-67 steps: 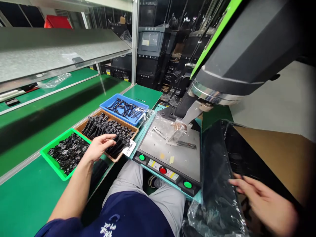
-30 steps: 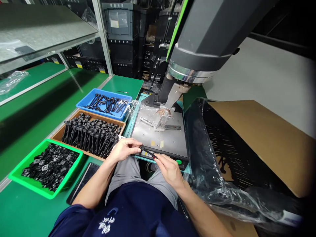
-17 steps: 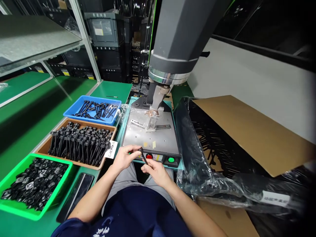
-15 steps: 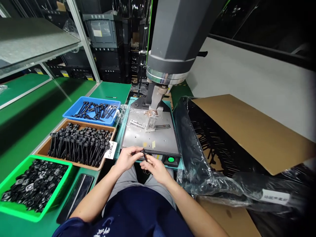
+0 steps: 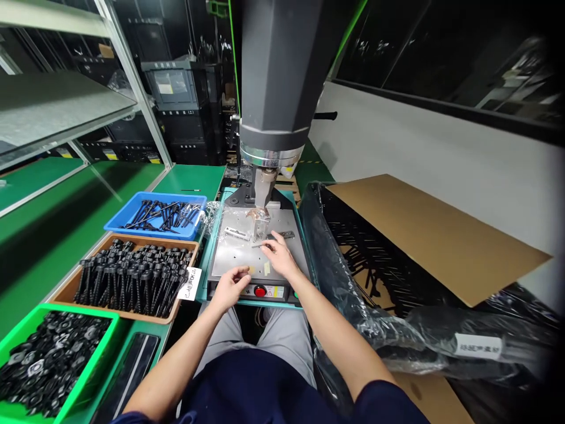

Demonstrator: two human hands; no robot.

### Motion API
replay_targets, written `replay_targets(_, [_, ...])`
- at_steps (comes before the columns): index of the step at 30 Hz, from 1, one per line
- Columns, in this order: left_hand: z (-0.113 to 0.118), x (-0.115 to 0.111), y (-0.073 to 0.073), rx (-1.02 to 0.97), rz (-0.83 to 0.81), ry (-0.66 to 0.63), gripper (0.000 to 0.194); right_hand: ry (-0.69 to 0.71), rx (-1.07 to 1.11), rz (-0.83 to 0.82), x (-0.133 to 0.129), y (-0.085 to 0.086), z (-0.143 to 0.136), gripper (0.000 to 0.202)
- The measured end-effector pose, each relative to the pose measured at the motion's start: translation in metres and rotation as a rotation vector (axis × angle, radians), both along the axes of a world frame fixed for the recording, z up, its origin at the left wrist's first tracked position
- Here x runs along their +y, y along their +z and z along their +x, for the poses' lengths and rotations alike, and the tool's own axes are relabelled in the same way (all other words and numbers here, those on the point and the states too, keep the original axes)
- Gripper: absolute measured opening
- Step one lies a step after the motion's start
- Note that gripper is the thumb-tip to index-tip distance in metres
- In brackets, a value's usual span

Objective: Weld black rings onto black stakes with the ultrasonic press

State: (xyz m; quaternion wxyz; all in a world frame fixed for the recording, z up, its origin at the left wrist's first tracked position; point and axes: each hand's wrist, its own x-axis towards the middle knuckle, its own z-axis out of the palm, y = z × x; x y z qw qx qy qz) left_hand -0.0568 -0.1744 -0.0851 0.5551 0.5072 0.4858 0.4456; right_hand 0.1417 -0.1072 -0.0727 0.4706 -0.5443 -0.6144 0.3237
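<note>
My right hand (image 5: 279,254) reaches over the metal plate (image 5: 220,257) of the press, its fingertips beside the clear fixture (image 5: 260,225). Its fingers are pinched near the fixture's base; what they hold is too small to make out. My left hand (image 5: 232,287) hovers at the plate's front edge, thumb and curled fingers apart, with nothing visible between them. Above the fixture stands the metal horn (image 5: 263,187) of the grey machine head (image 5: 274,88). A red button (image 5: 260,291) sits on the front panel, just right of my left hand.
Left of the press stand a blue tray (image 5: 115,222) of black stems, a brown tray (image 5: 62,292) of ribbed black parts and a green bin (image 5: 88,360) of small black pieces. A dark plastic bag (image 5: 339,282) and cardboard (image 5: 436,235) lie on the right.
My hands have parted. The right one has moved forward to the fixture, away from the left, where both held a small black part. The camera view has shifted.
</note>
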Motion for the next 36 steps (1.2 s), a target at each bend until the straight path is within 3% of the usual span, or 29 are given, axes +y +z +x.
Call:
replay_targets(4, [0.009,0.017,-0.007,-0.302,-0.288,0.058,0.031,0.142,-0.055,-0.033,0.012,0.012,-0.005,0.023])
replay_targets(8, [0.021,0.028,-0.009,-0.545,-0.514,0.038,0.030,0.177,0.110,-0.170,0.003,0.023,-0.016,0.034])
replay_targets(12, [0.038,0.038,-0.005,-0.842,-0.557,-0.060,0.036,0.209,0.389,-0.260,-0.002,0.033,-0.022,0.042])
replay_targets(15, [0.049,0.046,0.002,-1.011,-0.523,0.025,0.026,0.221,0.500,-0.261,0.000,0.036,-0.021,0.043])
replay_targets(18, [0.054,0.051,0.009,-1.071,-0.512,0.187,0.004,0.169,0.523,-0.259,0.001,0.032,-0.015,0.046])
replay_targets(20, [0.053,0.052,0.013,-1.084,-0.491,0.245,0.008,0.046,0.557,-0.228,0.000,0.025,-0.010,0.048])
replay_targets(23, [0.048,0.052,0.017,-1.082,-0.479,0.259,0.010,-0.114,0.630,-0.241,-0.003,0.010,-0.003,0.047])
replay_targets(27, [0.042,0.054,0.021,-1.070,-0.466,0.246,0.010,-0.089,0.660,-0.297,0.000,-0.002,-0.006,0.046])
replay_targets(32, [0.038,0.059,0.024,-1.078,-0.439,0.236,0.012,-0.023,0.558,-0.117,0.024,0.006,-0.018,0.043])
replay_targets(36, [0.036,0.063,0.029,-1.080,-0.419,0.216,0.011,-0.061,0.371,0.027,0.045,0.019,-0.022,0.043])
